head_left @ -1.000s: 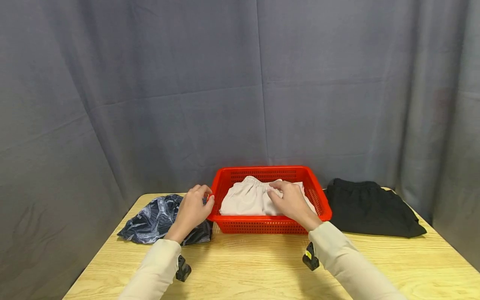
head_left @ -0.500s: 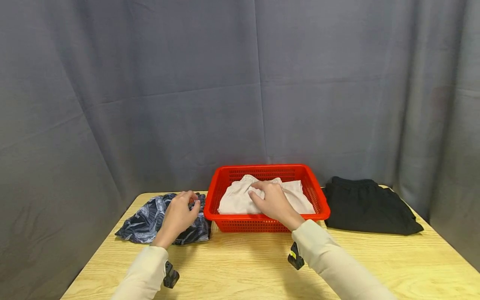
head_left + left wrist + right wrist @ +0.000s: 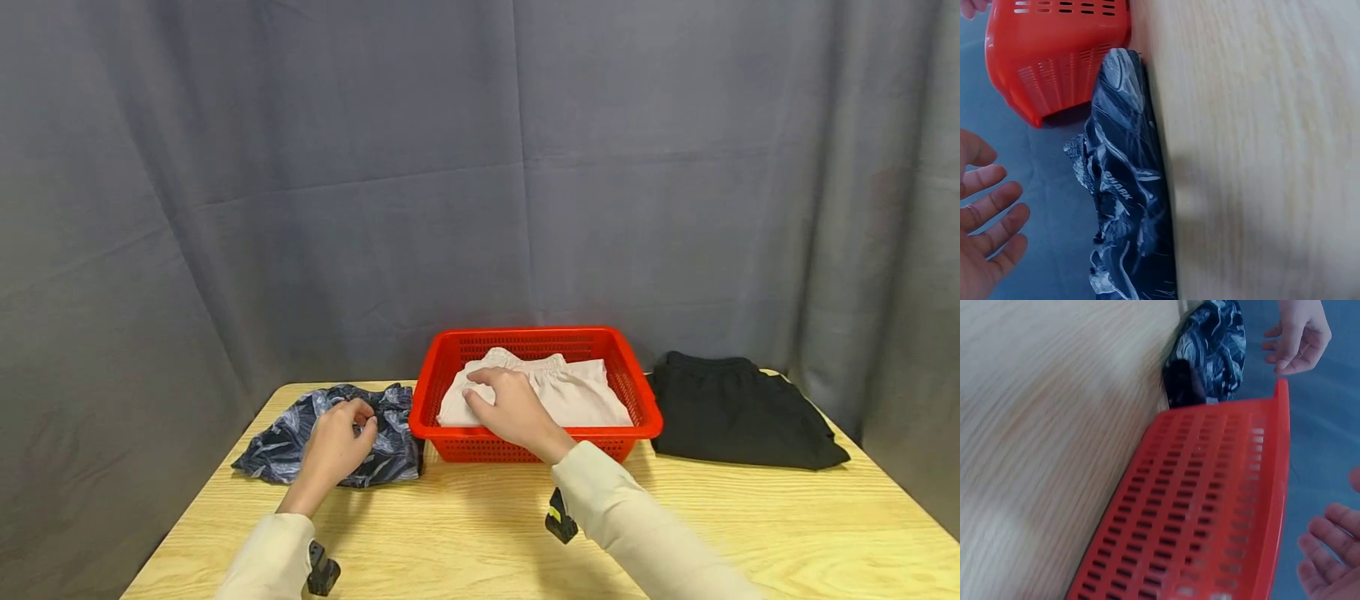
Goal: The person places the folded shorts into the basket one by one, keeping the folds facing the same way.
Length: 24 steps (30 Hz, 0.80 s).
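A pair of dark patterned shorts (image 3: 288, 442) with grey-white leaf-like markings lies on the table at the left. Above it hovers my left hand (image 3: 335, 442), fingers loosely bent and holding nothing; the left wrist view shows a gap between the fingers (image 3: 999, 215) and the cloth. White shorts (image 3: 573, 396) with a gathered waistband lie inside a red perforated basket (image 3: 525, 435) at the centre. Over the basket's left half is my right hand (image 3: 513, 408), relaxed, with nothing in its grasp. It hides part of the white cloth and the front rim.
Folded black shorts (image 3: 738, 417) lie on the table to the right of the basket. The wooden table (image 3: 450, 533) runs toward me in front of everything. A grey curtain (image 3: 480, 183) hangs behind and at both sides.
Both hands have moved left: the left from beside the basket's rim to above the patterned shorts, the right from the basket's right part to its left part. The garments have stayed put.
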{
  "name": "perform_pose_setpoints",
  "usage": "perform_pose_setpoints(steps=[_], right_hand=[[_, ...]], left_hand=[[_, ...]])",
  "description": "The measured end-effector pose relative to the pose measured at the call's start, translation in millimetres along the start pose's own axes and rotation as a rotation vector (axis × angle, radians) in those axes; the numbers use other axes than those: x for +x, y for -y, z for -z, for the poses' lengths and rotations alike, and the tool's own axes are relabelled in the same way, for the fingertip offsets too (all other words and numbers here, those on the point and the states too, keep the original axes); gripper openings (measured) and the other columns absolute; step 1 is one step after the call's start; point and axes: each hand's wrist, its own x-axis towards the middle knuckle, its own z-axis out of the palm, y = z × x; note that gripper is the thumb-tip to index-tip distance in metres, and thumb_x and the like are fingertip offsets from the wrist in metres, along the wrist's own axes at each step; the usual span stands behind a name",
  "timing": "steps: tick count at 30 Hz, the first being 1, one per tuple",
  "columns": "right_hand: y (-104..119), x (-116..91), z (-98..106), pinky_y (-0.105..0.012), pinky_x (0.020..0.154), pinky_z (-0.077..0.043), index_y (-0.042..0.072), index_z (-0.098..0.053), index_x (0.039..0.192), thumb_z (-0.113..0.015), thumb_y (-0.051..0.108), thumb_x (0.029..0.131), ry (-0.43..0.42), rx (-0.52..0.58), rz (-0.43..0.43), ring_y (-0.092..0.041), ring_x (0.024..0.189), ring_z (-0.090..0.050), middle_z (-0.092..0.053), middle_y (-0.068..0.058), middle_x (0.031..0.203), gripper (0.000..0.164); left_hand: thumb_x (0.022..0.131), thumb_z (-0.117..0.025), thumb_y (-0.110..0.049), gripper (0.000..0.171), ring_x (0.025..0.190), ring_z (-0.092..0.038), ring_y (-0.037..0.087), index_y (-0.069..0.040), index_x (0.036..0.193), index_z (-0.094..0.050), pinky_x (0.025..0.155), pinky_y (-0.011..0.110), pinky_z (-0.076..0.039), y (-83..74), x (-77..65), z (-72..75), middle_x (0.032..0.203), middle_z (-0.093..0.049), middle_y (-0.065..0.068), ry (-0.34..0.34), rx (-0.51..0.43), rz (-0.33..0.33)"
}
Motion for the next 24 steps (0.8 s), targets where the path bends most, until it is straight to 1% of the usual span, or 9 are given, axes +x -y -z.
perform_pose_setpoints(steps=[3,5,11,14,16,18,19,21,24], right_hand=[[7.5,3.2,-9.0,-0.041,0.095,-0.046,-0.001,-0.068,0.115,-0.061,0.019,0.092,0.019,0.016,0.017,-0.026,0.111,-0.060,-0.067,-0.013,0.114,0.031],[12.3,4.8,-15.3,-0.040,0.094,-0.046,-0.001,-0.068,0.114,-0.060,0.019,0.091,0.029,0.019,0.034,-0.025,0.109,-0.061,-0.067,-0.012,0.113,0.031],[22.3,8.6,-34.0,-0.037,0.088,-0.049,-0.003,-0.068,0.112,-0.059,0.017,0.091,0.059,0.029,0.103,-0.026,0.098,-0.064,-0.068,-0.013,0.109,0.031],[24.4,9.7,-41.2,-0.031,0.078,-0.051,-0.003,-0.067,0.113,-0.061,0.016,0.090,0.071,0.025,0.119,-0.020,0.080,-0.064,-0.069,-0.011,0.097,0.031],[24.4,9.7,-44.9,-0.027,0.070,-0.049,-0.003,-0.067,0.113,-0.062,0.015,0.090,0.079,0.016,0.118,-0.013,0.068,-0.060,-0.067,-0.009,0.089,0.030],[23.6,9.1,-48.0,-0.024,0.064,-0.047,-0.003,-0.067,0.113,-0.063,0.014,0.089,0.091,0.007,0.110,-0.008,0.061,-0.053,-0.064,-0.007,0.083,0.030],[23.4,8.6,-49.2,-0.023,0.063,-0.047,-0.003,-0.068,0.113,-0.063,0.014,0.089,0.096,0.001,0.105,-0.006,0.061,-0.053,-0.064,-0.007,0.084,0.030],[22.1,8.1,-52.4,-0.023,0.066,-0.047,-0.003,-0.068,0.112,-0.063,0.014,0.090,0.103,-0.015,0.109,-0.006,0.064,-0.053,-0.066,-0.008,0.089,0.029],[21.4,8.0,-56.3,-0.026,0.075,-0.049,-0.002,-0.068,0.113,-0.062,0.015,0.091,0.115,-0.039,0.133,-0.012,0.075,-0.058,-0.068,-0.010,0.101,0.029]], left_hand=[[0.086,-0.065,-0.011,0.006,0.070,-0.058,0.022,-0.005,0.087,-0.066,0.062,0.041,-0.046,3.6,-5.2,-0.3,0.080,-0.061,0.006,-0.004,0.005,0.009],[0.086,-0.066,-0.010,0.006,0.072,-0.059,0.023,-0.005,0.087,-0.067,0.063,0.042,-0.047,5.3,-9.0,-1.1,0.081,-0.062,0.006,0.002,-0.002,0.018],[0.085,-0.065,-0.010,0.010,0.090,-0.063,0.033,-0.005,0.093,-0.067,0.075,0.049,-0.050,8.1,-19.3,-5.0,0.095,-0.063,0.012,0.036,-0.004,0.044],[0.084,-0.066,-0.011,0.015,0.094,-0.062,0.035,-0.004,0.097,-0.067,0.077,0.050,-0.050,8.5,-22.9,-7.4,0.100,-0.062,0.013,0.050,0.009,0.053],[0.084,-0.066,-0.010,0.017,0.095,-0.062,0.035,-0.003,0.099,-0.067,0.078,0.049,-0.050,8.7,-25.0,-9.4,0.101,-0.062,0.014,0.059,0.014,0.052],[0.084,-0.067,-0.010,0.018,0.095,-0.062,0.034,-0.003,0.101,-0.067,0.078,0.049,-0.050,8.7,-27.5,-10.9,0.102,-0.062,0.014,0.066,0.016,0.053],[0.085,-0.066,-0.010,0.018,0.095,-0.062,0.034,-0.002,0.101,-0.067,0.078,0.049,-0.050,8.7,-28.6,-11.6,0.102,-0.062,0.014,0.067,0.015,0.054],[0.085,-0.067,-0.010,0.018,0.095,-0.062,0.033,-0.003,0.101,-0.067,0.076,0.049,-0.051,8.5,-30.9,-12.5,0.103,-0.062,0.013,0.065,0.018,0.057],[0.084,-0.068,-0.009,0.018,0.094,-0.063,0.032,-0.005,0.101,-0.068,0.074,0.049,-0.051,8.3,-34.0,-13.2,0.105,-0.062,0.013,0.059,0.020,0.060]])
